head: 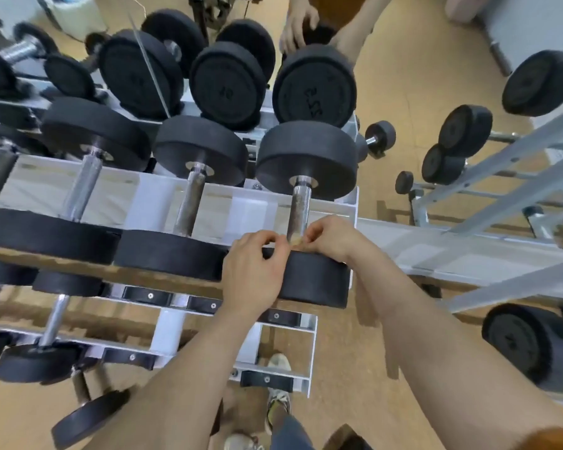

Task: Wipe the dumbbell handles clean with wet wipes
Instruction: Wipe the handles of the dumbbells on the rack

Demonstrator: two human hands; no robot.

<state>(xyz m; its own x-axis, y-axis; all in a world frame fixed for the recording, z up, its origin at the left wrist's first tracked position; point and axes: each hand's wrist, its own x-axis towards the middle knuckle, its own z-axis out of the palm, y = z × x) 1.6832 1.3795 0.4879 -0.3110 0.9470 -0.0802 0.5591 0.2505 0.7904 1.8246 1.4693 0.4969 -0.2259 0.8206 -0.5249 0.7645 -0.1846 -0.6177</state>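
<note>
Black dumbbells lie in rows on a white rack [338,203]. The rightmost dumbbell of the middle row has a knurled steel handle [300,206] running toward me between two black heads. My left hand [255,271] and my right hand [330,237] meet at the near end of that handle, just above the near head [316,280]. Both hands have curled fingers and pinch a small pale object [294,241] between them, perhaps a wipe; it is mostly hidden by the fingers.
Two more dumbbell handles [190,203] [82,190] lie to the left in the same row. Another person's hands [298,26] rest on a dumbbell at the far side of the rack. A second rack [501,177] stands at right. My feet [278,401] are on the wooden floor below.
</note>
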